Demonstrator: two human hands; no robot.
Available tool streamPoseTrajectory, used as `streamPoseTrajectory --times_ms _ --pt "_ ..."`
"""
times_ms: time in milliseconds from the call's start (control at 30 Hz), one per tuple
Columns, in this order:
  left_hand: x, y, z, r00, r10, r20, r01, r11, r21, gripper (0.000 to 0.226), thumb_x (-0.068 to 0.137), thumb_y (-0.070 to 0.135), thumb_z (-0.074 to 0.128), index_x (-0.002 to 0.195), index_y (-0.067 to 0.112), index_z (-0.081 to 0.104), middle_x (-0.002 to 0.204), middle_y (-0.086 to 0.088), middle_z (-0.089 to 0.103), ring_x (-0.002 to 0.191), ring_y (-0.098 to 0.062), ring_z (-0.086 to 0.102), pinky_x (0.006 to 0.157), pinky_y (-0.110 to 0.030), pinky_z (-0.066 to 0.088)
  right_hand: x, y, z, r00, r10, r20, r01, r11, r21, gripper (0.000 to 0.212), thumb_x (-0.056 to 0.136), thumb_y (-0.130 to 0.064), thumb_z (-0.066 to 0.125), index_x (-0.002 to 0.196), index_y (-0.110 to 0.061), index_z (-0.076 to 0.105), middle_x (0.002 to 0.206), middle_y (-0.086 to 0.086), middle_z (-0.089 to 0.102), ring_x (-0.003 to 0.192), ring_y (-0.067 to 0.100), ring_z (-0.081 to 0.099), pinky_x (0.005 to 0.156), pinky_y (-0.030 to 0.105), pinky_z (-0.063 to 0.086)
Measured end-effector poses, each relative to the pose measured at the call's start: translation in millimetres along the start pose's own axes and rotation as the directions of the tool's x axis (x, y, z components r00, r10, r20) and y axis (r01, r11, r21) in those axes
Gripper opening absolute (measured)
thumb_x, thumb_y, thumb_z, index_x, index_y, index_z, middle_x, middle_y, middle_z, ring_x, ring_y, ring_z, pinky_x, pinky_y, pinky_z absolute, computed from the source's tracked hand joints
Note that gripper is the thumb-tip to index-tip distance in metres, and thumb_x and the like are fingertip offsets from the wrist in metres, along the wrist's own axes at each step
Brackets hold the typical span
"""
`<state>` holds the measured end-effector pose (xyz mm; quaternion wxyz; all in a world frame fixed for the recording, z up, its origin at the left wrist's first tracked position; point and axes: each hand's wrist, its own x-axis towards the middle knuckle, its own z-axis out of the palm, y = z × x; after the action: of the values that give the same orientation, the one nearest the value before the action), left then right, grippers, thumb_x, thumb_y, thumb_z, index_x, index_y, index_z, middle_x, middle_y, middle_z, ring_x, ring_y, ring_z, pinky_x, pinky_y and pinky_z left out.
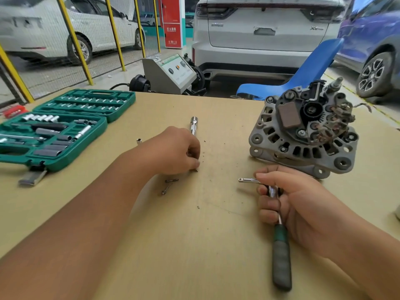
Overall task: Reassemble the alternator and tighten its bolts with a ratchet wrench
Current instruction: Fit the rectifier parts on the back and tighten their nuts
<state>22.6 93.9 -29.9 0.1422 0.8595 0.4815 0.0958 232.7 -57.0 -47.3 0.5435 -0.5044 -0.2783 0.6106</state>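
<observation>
The grey alternator (303, 131) stands tilted on the cardboard-covered table (216, 245) at the right, rear side facing me. My right hand (292, 202) grips the ratchet wrench (280, 252) near its head, just in front of the alternator; the green and grey handle points toward me and a short extension sticks out to the left. My left hand (173, 150) reaches to the table's middle, fingers curled down and pinching a small bolt (195, 169) on the surface. Two more bolts (170, 185) lie just in front of that hand.
A chrome extension with socket (193, 124) lies beyond my left hand, a small socket (139, 140) to its left. An open green socket set case (60, 126) fills the table's left. A blue chair (303, 74), a grey machine (171, 72) and parked cars stand behind the table.
</observation>
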Motion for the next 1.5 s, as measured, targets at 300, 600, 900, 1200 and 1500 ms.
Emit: streamPoseTrajectory --times_ms 300,600,900,1200,1500 --pt "0 3 1 1.0 -0.004 0.006 0.004 1.0 -0.014 0.01 0.087 0.019 0.069 0.094 0.025 0.072 0.089 0.011 0.062 0.082 -0.007 0.061 0.067 -0.026 0.051 -1 -1 -1 1.0 0.005 -0.003 -0.005 1.0 -0.001 0.008 0.091 -0.003 0.061 0.098 -0.007 0.061 0.069 0.009 0.047 0.047 0.016 0.036 0.039 0.025 0.034" --pt "-2 4 2 1.0 0.006 0.007 -0.006 1.0 -0.014 0.007 0.086 0.025 0.075 0.083 0.03 0.071 0.082 0.011 0.062 0.071 -0.008 0.061 0.056 -0.022 0.044 -2 -2 -1 1.0 0.015 0.005 -0.014 1.0 -0.002 0.01 0.091 -0.003 0.06 0.099 -0.008 0.061 0.07 0.009 0.047 0.047 0.016 0.037 0.039 0.025 0.035" --pt "-14 38 10 0.967 0.227 -0.118 -0.248 0.724 -0.643 0.044 0.086 0.014 0.057 0.125 0.027 0.073 0.073 0.007 0.063 0.061 -0.006 0.05 0.058 -0.015 0.044 -10 -4 -1 0.975 -0.215 0.055 0.214 0.976 0.03 0.007 0.082 -0.01 0.067 0.089 -0.011 0.069 0.065 0.007 0.047 0.037 0.012 0.03 0.038 0.019 0.032" --pt "-30 87 35 0.979 0.124 -0.16 -0.169 0.061 -0.984 0.007 0.077 0.01 0.078 0.083 0.011 0.078 0.078 -0.015 0.07 0.063 -0.019 0.067 0.062 -0.028 0.058 -17 -14 -8 0.913 -0.404 -0.06 0.404 0.915 -0.004 0.01 0.092 -0.008 0.066 0.084 -0.009 0.06 0.064 0.011 0.04 0.039 0.015 0.025 0.04 0.02 0.029" --pt "-36 102 39 0.978 -0.006 -0.207 -0.206 0.093 -0.974 0.023 0.063 0.027 0.084 0.08 0.012 0.081 0.076 -0.018 0.074 0.059 -0.021 0.071 0.057 -0.028 0.059 -20 -16 -13 0.911 -0.411 0.027 0.412 0.91 -0.043 0.014 0.094 -0.009 0.067 0.083 -0.013 0.059 0.065 0.013 0.035 0.041 0.015 0.023 0.04 0.021 0.028"
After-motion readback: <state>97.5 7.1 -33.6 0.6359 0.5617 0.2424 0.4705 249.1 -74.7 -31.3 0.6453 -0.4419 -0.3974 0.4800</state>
